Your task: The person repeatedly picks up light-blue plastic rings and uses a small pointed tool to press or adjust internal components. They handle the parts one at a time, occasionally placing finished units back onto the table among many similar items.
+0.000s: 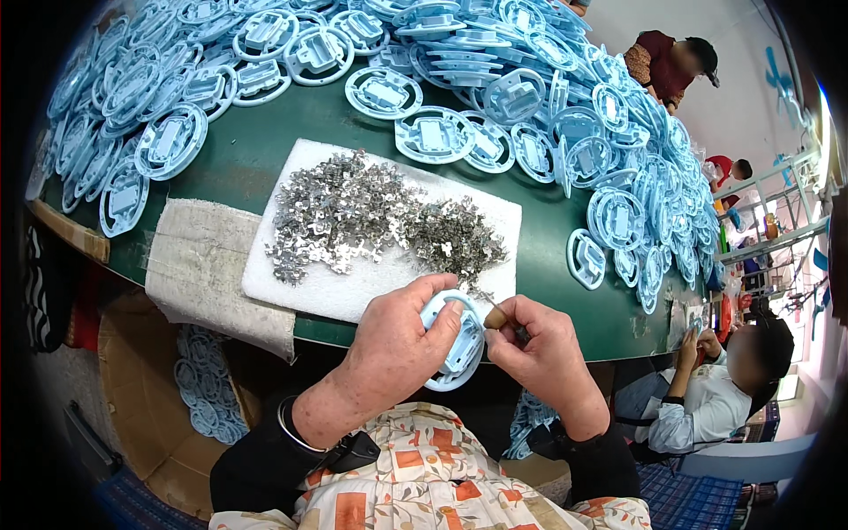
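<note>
One light-blue plastic part (462, 352) is between the two hands, just off the near edge of the green table (565, 320) and above the person's lap. It lies to the right of the left hand (402, 325) and immediately left of the right hand (543, 349). Its outline is oval; the long axis runs roughly from the table toward the body, with the recessed, moulded face turned upward to the camera.

Left hand: closed on the part – thumb laid over the near face, index finger along the far rim, remaining fingers largely hidden. Right hand: thumb and fingertips pinched on a small tool with a brownish handle (495, 318), its thin metal tip at the part's right-hand rim – contact cannot be confirmed.

Beyond the hands, a white foam board (496, 196) bears a spread of small metal clips (340, 216). Further back, similar blue parts (433, 134) are heaped on the table.
</note>
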Demonstrator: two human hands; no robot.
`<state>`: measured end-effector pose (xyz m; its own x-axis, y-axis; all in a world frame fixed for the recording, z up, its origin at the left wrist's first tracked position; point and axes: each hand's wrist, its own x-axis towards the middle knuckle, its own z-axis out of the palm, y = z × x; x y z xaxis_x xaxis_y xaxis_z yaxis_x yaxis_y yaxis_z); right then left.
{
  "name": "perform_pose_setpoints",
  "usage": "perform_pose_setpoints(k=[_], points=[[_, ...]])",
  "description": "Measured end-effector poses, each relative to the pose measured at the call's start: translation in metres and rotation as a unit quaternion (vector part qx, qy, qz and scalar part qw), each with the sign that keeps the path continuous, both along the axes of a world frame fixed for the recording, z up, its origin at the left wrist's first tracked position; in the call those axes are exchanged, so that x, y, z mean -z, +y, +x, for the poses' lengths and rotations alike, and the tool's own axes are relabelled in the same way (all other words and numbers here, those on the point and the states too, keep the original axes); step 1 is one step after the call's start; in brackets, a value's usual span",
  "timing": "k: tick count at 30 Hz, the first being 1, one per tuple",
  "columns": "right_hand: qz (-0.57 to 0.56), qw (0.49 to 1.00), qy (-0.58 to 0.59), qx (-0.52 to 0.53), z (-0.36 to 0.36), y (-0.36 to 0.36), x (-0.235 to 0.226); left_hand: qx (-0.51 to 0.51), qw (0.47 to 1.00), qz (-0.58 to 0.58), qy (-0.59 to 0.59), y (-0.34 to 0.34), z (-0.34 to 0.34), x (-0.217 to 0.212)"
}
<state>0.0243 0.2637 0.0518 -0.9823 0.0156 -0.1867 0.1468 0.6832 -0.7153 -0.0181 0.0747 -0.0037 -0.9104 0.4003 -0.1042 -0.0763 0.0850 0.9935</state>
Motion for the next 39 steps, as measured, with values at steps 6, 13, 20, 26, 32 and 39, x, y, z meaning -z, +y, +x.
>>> perform_pose_setpoints(k=[6, 13, 20, 26, 32, 39], points=[[0.054, 0.998, 0.040, -0.019, 0.002, -0.010, 0.005, 0.016, 1.000, -0.019, -0.010, -0.001, -0.001, -0.004], [0.079, 0.996, 0.032, -0.002, -0.001, -0.011, 0.001, 0.009, 1.000, -0.022, 0.006, -0.001, -0.001, -0.003], [0.073, 0.997, 0.005, -0.012, -0.004, -0.009, -0.011, 0.006, 1.000, -0.015, 0.000, -0.001, 0.000, -0.003], [0.102, 0.994, 0.020, -0.045, -0.007, -0.010, -0.007, 0.012, 1.000, -0.016, 0.005, -0.002, -0.001, -0.004], [0.195, 0.967, 0.100, -0.132, -0.007, -0.012, -0.003, 0.016, 0.999, -0.027, 0.014, -0.002, -0.002, -0.004], [0.058, 0.995, 0.078, -0.010, 0.001, 0.001, -0.005, 0.017, 1.000, 0.004, -0.015, -0.003, 0.001, -0.001]])
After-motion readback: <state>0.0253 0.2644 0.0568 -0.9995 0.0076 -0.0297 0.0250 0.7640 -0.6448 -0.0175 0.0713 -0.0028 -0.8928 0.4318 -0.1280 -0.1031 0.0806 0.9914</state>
